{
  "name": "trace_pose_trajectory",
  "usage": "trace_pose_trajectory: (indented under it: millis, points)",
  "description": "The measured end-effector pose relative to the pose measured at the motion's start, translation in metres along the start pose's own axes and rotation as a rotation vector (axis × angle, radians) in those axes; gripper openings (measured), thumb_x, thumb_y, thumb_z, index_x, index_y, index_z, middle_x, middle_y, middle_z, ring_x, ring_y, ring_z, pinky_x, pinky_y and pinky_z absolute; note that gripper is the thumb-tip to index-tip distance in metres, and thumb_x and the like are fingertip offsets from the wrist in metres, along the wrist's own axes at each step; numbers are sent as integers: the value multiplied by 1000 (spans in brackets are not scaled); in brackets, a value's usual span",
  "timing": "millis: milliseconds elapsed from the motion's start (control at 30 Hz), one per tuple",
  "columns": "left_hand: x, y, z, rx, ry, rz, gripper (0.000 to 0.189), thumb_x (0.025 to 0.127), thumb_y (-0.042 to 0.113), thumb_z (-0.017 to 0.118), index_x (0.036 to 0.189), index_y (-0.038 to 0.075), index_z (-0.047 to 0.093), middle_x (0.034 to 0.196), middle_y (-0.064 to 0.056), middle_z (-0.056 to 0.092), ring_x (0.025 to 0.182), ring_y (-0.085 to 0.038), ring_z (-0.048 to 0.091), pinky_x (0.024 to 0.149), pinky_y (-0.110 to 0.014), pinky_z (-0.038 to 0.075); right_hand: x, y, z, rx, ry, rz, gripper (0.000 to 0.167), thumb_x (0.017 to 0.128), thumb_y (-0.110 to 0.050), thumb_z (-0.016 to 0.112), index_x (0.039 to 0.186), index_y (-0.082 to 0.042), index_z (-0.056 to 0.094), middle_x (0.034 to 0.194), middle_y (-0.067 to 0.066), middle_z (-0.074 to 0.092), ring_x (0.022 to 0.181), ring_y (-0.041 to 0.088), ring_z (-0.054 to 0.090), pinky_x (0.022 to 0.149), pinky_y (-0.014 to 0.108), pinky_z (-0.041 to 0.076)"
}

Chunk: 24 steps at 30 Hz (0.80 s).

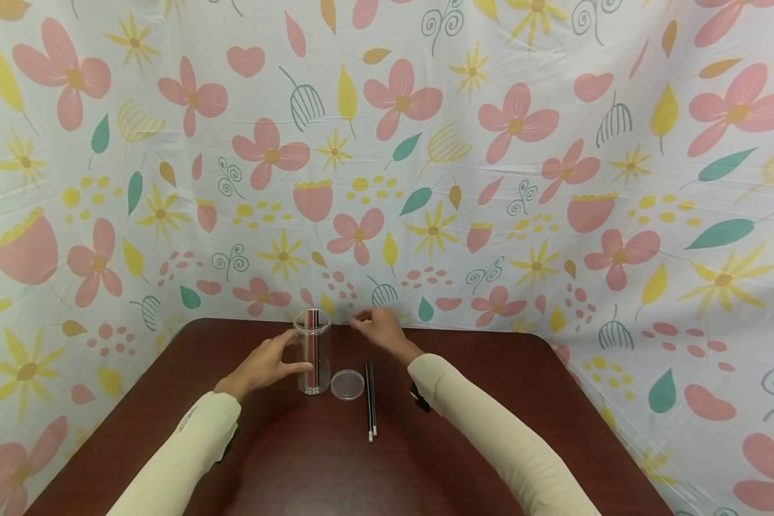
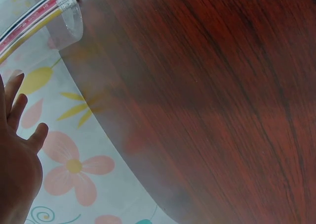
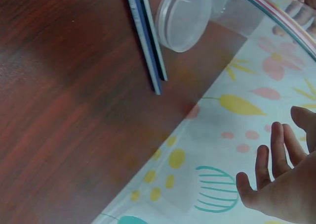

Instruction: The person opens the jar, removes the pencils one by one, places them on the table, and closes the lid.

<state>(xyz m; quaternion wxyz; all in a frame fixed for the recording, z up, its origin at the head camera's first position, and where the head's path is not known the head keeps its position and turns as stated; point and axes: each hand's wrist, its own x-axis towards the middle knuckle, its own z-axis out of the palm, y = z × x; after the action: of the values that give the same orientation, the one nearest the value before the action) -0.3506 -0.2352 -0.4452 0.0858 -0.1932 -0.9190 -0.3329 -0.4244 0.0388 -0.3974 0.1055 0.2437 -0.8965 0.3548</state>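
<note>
A tall clear jar point(image 1: 324, 358) stands upright and uncovered on the dark wooden table. Several pencils point(image 1: 312, 351) stand inside it, eraser ends down; pink, yellow and dark ones show in the left wrist view. From the left, my left hand point(image 1: 267, 365) holds round the jar, thumb on the near side and fingers toward the far side. My right hand point(image 1: 383, 331) is over the table's far edge, right of the jar, its fingers point(image 3: 279, 150) loosely bent and holding nothing. A clear round lid point(image 1: 347, 385) lies beside the jar, and two dark pencils point(image 1: 370, 401) lie right of it.
The table point(image 1: 297, 466) has a reddish-brown wood-grain top with rounded far corners. A white cloth point(image 1: 438, 215) printed with flowers and leaves hangs behind and along both sides, close to the table's far edge.
</note>
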Motion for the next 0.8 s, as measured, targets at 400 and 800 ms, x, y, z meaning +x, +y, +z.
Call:
trace_pose_trajectory:
  millis: [400, 800]
  points:
    - [0, -2, 0, 7, -7, -8, 76, 90, 46, 81, 148, 9, 49, 140, -15, 64, 136, -37, 55, 108, -61, 44, 14, -30, -6, -46, 32, -91, 19, 99, -25, 75, 111, -11, 80, 106, 4, 79, 100, 20, 73, 85, 36, 58]
    - [1, -2, 0, 3, -7, -8, 77, 90, 46, 80, 149, 8, 48, 140, -15, 64, 136, -37, 55, 108, -61, 44, 16, -59, -4, -52, 53, -207, 18, 98, -22, 75, 109, -8, 80, 98, 4, 79, 88, 18, 74, 74, 28, 57]
